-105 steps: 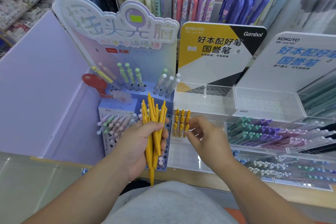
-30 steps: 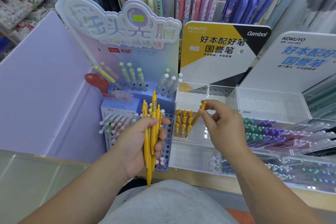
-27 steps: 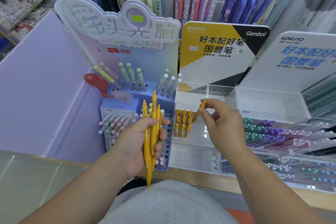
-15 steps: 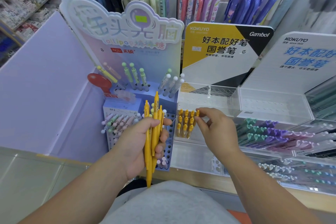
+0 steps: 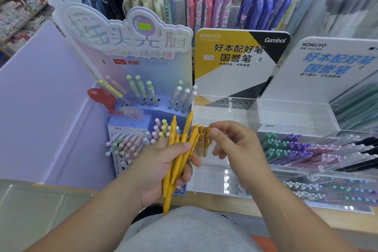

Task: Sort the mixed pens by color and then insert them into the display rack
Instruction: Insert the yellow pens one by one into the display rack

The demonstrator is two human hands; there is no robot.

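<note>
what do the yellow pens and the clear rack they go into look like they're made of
The yellow pens look like plastic with a matte, possibly rubbery coat: uniform opaque colour, moulded clips, hardly any glare. The clear rack is probably acrylic or a similar hard clear plastic with a glossy finish: its walls are see-through, its edges catch the light, and its top has rows of round holes.

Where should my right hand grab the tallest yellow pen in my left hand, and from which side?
Pinch the tallest yellow pen at its clip end, coming from the right with the right hand. That end stands free above the left hand, tilted rightward; its lower barrel is buried in the bundle.
</note>
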